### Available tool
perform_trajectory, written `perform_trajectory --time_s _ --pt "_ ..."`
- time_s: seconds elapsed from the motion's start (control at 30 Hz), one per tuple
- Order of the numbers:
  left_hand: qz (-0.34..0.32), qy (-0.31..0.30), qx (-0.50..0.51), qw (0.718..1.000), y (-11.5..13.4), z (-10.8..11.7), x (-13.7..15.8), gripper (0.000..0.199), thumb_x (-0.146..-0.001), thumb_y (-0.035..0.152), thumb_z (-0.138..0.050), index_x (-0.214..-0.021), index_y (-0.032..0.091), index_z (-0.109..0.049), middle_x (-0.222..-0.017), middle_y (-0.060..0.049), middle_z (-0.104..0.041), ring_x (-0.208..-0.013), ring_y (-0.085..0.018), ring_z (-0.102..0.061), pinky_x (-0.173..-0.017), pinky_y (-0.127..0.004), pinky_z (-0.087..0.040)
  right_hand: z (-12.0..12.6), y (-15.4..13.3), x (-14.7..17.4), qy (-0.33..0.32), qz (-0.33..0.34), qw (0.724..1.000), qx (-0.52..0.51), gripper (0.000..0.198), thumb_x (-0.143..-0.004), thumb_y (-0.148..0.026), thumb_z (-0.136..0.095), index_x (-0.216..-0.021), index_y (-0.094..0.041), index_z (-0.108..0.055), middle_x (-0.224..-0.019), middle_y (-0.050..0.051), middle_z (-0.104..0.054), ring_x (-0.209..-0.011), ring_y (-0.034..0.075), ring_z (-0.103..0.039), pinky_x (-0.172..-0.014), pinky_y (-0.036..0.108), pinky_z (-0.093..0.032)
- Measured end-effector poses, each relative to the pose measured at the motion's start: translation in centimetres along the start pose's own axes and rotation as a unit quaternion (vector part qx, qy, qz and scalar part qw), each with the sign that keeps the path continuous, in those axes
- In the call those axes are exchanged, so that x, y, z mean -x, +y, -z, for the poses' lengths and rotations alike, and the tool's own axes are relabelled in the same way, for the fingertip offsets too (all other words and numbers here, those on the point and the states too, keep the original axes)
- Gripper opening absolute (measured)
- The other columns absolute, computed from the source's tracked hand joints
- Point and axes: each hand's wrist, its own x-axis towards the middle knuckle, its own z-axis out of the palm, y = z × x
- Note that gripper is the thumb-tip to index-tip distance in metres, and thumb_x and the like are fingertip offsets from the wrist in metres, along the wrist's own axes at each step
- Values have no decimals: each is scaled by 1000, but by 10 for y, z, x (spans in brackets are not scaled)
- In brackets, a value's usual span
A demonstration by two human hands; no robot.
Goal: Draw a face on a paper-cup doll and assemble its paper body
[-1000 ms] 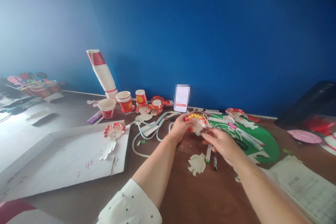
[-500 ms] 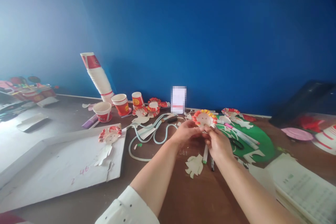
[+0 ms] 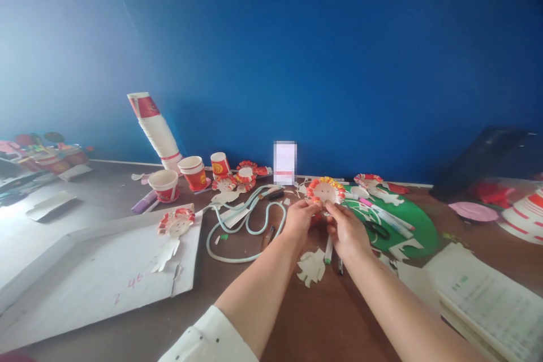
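Note:
Both hands pinch the lower edge of a round paper lion face (image 3: 326, 191) with a curled red, orange and yellow fringe. My left hand (image 3: 300, 219) is closed at its lower left. From the lower right my right hand (image 3: 345, 227) grips it, thumb at the edge. The fingertips nearly meet, and what lies under them is hidden. Below the hands a white paper cutout (image 3: 311, 267) lies on the brown table (image 3: 297, 322). Beside it are a green-capped marker (image 3: 328, 250) and a dark pen (image 3: 340, 266).
A tray-like white board (image 3: 106, 277) at left bears another fringed paper face (image 3: 177, 222). Paper cups (image 3: 163, 185) and a leaning cup stack (image 3: 155, 130) stand behind. A pale blue cable (image 3: 231, 260) loops centrally. Right are a green disc (image 3: 424, 232), scissors (image 3: 376, 230) and a book (image 3: 487, 300).
The fringed paper face has shifted slightly down and left with both hands. My left hand has moved in closer under its edge. The whole view has shifted a little.

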Motion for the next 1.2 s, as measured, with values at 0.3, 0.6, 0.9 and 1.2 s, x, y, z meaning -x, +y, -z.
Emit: perform_trajectory --time_s 0.3,0.6,0.9,1.2 --pt "-13 29 37 999 3 -6 4 28 -53 26 -84 -63 13 -61 -60 0 -58 -53 -8 -51 -56 -22 -39 2 3 -4 -18 -3 1000 -13 36 -44 -32 -90 -68 -17 -68 -54 -5 -57 -50 5 -44 -37 15 -30" --pt "-3 35 76 996 7 -6 6 15 -62 16 -76 -66 13 -62 -62 0 -58 -55 -8 -52 -58 -22 -42 2 3 -3 -50 10 999 2 32 -48 -33 -87 -72 -17 -72 -78 2 -71 -52 7 -47 -36 19 -32" --pt "13 18 96 995 8 -5 6 17 -67 15 -77 -69 13 -61 -68 -2 -59 -61 -9 -54 -67 -24 -46 4 3 -4 -50 71 994 72 32 -55 -40 -80 -77 -18 -70 -71 2 -68 -54 11 -50 -40 22 -33" --pt "9 -54 76 996 -1 -1 2 27 -63 25 -84 -76 12 -65 -74 -5 -64 -68 -13 -60 -68 -26 -47 10 -5 2 -34 156 958 237 27 -66 -43 -74 -76 -19 -72 -48 -1 -59 -47 14 -49 -48 26 -36"
